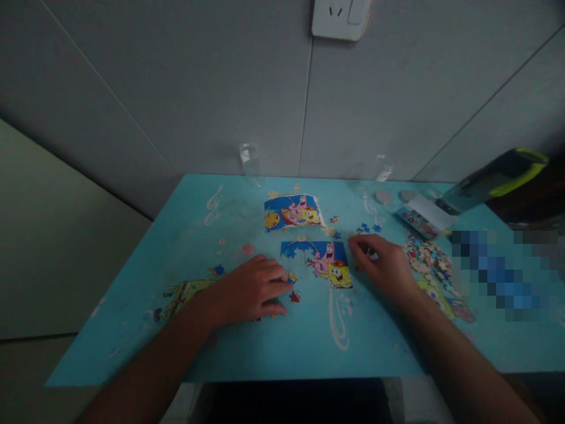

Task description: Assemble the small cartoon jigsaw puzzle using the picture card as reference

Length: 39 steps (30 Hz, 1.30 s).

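A partly assembled jigsaw puzzle (338, 259) of cartoon characters lies flat at the middle of the table, its lower left part open. To its left, my left hand (258, 288) rests low over the table with fingers apart. Close to those fingertips lie a red puzzle piece (295, 297) and a yellowish one (292, 277). My right hand (382, 259) is at the puzzle's right edge, thumb and fingers pinched together; whatever is between them is hidden. Above the puzzle lies a slightly curled picture sheet (291, 213) showing the same characters. Blue puzzle pieces (364, 228) are scattered beyond my right hand.
A pile of loose pieces (426, 256) lies right of my right hand, near a small box (424, 217). A dark bottle (489, 182) leans at the far right. Clear containers (251, 162) stand by the wall. Round lids (384, 197) lie at the back right.
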Available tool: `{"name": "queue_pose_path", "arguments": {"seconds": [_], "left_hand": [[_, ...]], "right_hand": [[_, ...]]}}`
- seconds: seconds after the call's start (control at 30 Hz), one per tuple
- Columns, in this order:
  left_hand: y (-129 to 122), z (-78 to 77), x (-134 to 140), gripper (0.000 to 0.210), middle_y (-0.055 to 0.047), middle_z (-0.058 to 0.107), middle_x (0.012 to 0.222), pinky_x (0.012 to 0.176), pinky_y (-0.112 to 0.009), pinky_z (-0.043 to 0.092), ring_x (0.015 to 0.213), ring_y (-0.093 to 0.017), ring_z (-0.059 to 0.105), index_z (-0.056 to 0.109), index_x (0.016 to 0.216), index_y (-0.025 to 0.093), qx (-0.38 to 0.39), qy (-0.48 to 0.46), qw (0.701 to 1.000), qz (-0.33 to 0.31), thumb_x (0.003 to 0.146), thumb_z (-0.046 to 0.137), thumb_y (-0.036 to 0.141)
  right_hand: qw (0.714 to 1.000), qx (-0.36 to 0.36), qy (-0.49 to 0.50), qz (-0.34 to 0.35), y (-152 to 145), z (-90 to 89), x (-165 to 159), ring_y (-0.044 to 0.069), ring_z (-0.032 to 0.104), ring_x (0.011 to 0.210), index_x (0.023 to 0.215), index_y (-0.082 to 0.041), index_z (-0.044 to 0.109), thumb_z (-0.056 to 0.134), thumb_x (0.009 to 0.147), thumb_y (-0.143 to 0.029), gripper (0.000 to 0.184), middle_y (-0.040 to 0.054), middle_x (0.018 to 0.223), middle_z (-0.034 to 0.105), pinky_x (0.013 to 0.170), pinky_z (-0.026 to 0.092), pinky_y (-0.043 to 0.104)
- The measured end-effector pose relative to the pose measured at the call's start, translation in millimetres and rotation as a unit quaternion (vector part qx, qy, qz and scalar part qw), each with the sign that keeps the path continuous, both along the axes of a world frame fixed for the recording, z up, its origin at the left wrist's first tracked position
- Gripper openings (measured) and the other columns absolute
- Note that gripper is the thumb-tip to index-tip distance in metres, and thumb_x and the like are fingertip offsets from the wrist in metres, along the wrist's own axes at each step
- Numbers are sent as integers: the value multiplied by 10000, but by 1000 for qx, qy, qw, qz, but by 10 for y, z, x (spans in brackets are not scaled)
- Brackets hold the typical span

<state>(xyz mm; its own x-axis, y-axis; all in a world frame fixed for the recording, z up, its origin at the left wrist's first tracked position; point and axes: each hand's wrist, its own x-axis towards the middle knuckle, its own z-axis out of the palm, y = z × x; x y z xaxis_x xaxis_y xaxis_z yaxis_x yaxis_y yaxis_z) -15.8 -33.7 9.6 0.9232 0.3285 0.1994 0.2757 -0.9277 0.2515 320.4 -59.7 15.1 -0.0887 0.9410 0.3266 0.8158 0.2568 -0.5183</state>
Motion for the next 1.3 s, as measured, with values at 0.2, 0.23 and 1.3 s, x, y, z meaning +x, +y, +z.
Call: {"name": "queue_pose_path", "arguments": {"seconds": [0.2, 0.23, 1.3], "left_hand": [[75, 25, -78, 214, -42, 666, 1044, 936, -396, 419, 964, -192, 598, 696, 1136, 218, 15, 1, 997, 72, 1049, 526, 315], [110, 25, -113, 212, -44, 664, 1035, 918, -387, 425, 955, -187, 597, 700, 1116, 212, 24, -6, 996, 84, 1052, 513, 288], [124, -181, 37, 143, -44, 648, 1098, 889, -390, 392, 999, -215, 586, 662, 1129, 227, -4, -15, 995, 97, 1021, 583, 276]], "right_hand": [[1000, -19, 2, 7, 0, -8, 13, 184, 683, 752, 1048, -206, 740, 565, 983, -336, 227, 51, 901, 751, 698, 537, 313], [1000, -20, 4, 4, 2, -11, 20, 184, 683, 745, 1048, -207, 742, 567, 984, -341, 230, 50, 895, 751, 694, 538, 314], [977, -212, -12, 13, -25, 162, 535, 221, 723, 808, 980, -262, 799, 633, 917, -384, 216, 26, 925, 798, 744, 548, 339]]}}
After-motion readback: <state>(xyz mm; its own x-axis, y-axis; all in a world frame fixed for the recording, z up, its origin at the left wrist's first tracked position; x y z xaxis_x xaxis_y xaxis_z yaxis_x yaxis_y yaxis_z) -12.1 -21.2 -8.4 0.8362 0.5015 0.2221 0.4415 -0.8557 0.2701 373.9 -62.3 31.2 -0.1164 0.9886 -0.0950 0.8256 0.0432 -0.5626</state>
